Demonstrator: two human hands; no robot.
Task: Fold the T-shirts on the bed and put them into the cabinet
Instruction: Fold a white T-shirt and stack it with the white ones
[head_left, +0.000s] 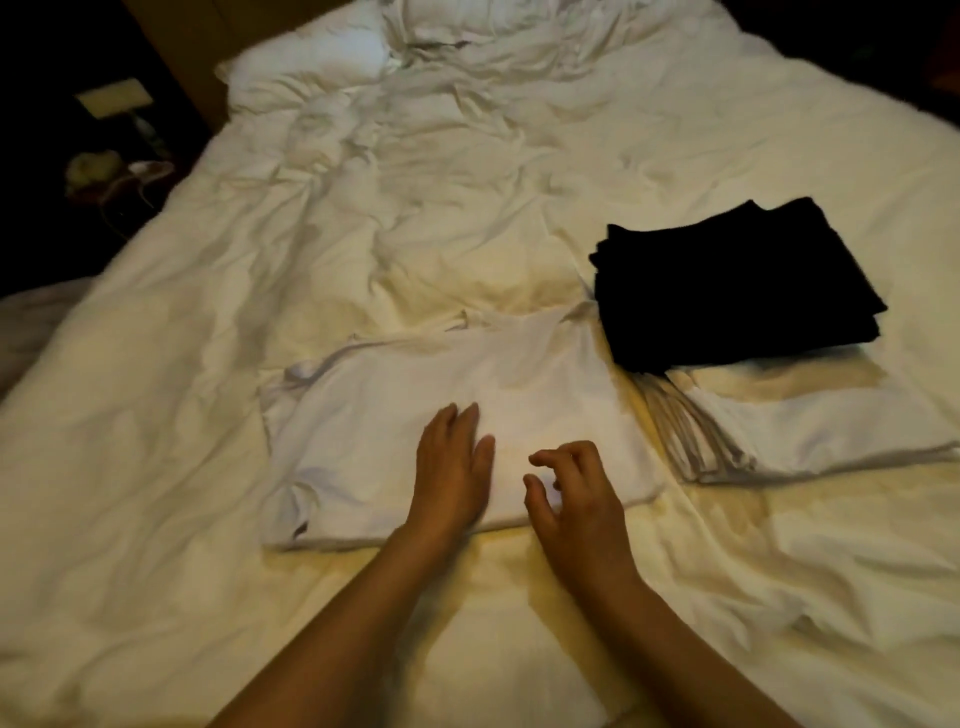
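A white T-shirt (374, 426) lies partly folded into a wide rectangle on the bed (156, 415), just in front of me. My left hand (452, 467) rests flat on the shirt's near middle, fingers straight. My right hand (574, 499) hovers just right of it over the shirt's near edge, fingers loosely curled and holding nothing. To the right lies a stack of folded white T-shirts (810, 431), with folded black T-shirts (737, 286) piled on its far part.
A rumpled white duvet covers the bed, with a pillow (306, 67) at the far left. A dark bedside table (114, 171) with small items stands off the bed's left side. No cabinet is in view.
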